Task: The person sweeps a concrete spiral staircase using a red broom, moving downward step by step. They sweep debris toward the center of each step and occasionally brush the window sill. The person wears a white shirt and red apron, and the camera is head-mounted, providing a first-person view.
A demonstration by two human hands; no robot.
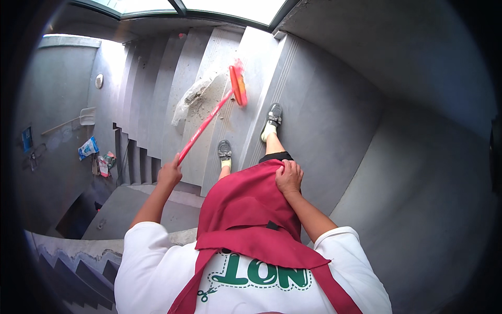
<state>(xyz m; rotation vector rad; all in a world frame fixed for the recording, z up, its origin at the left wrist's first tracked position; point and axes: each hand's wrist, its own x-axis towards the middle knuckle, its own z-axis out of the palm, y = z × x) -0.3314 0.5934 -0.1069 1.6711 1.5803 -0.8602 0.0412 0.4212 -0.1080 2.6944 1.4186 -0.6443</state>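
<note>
My left hand (pixel 169 171) is closed around the end of the red handle of a broom (pixel 204 126). The handle slants up and to the right to a red head with pink and yellow bristles (pixel 240 87), which lies over a concrete stair step and looks blurred. Beside the head, a crumpled clear plastic sheet (pixel 192 96) lies across the steps with loose dirt and small debris (pixel 200 108) around it. My right hand (pixel 289 176) grips the edge of the dark red apron (pixel 251 196) near my thigh.
Grey concrete stairs (pixel 162 86) descend to the left, with my shoes on different steps. A landing (pixel 149 212) lies lower left. A dustpan (pixel 87 116), a blue and white bag (pixel 88 148) and rags (pixel 106 163) are at the far left. Windows (pixel 235 10) border the top.
</note>
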